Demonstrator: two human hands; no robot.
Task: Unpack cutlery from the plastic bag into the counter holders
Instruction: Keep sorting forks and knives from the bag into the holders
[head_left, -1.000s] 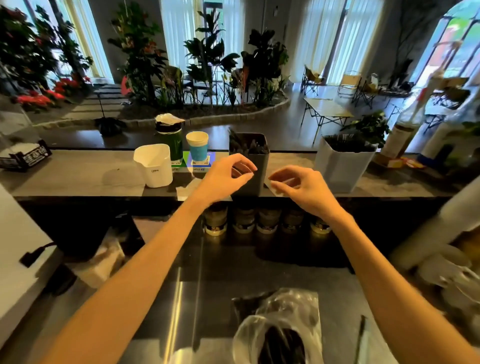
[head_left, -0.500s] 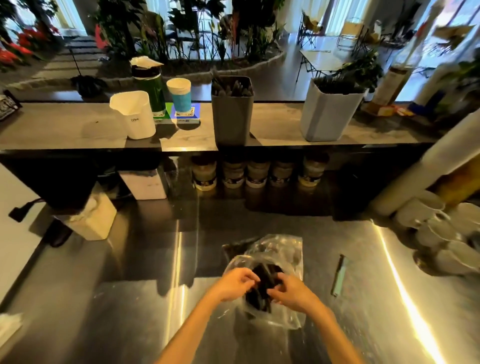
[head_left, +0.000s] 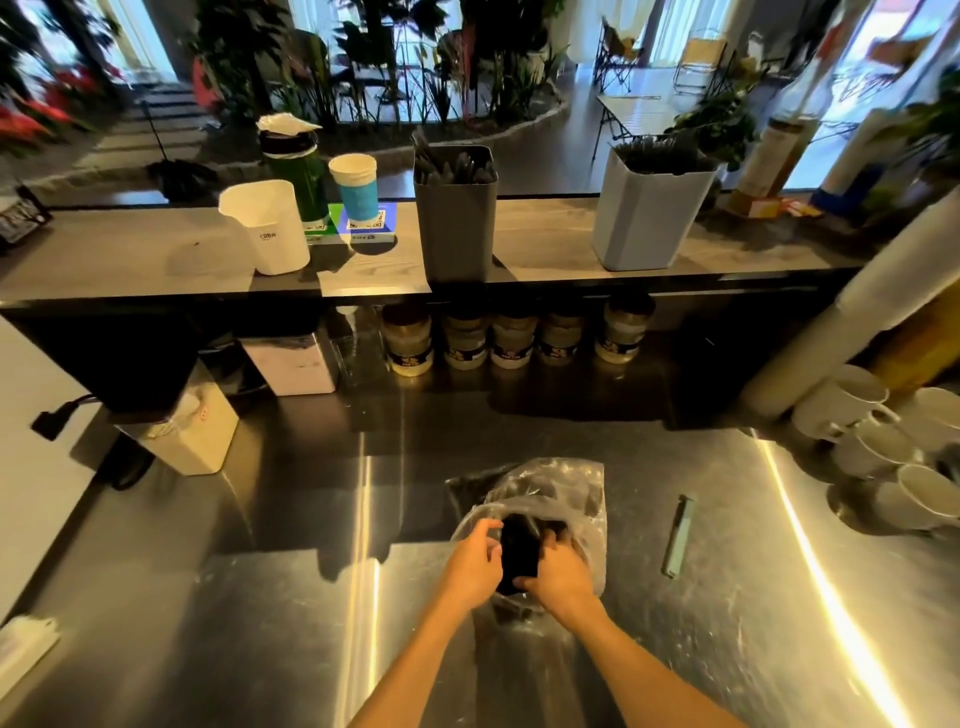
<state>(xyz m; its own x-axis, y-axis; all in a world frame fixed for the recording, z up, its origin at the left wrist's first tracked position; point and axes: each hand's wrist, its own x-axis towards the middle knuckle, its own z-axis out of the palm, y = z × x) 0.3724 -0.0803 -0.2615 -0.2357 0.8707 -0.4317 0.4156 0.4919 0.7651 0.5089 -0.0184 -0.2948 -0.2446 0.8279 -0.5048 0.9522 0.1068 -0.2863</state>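
Near the steel counter's front edge, left hand and right hand, fingers curled, grip a bundle of black plastic cutlery inside the clear plastic bag.

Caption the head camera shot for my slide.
Both hands, left and right, grip black cutlery inside the plastic bag.

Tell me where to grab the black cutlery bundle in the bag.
Grip the black cutlery bundle across its middle, coming from above through the plastic bag's open mouth. It lies lengthwise there, and the left hand and right hand already flank it.
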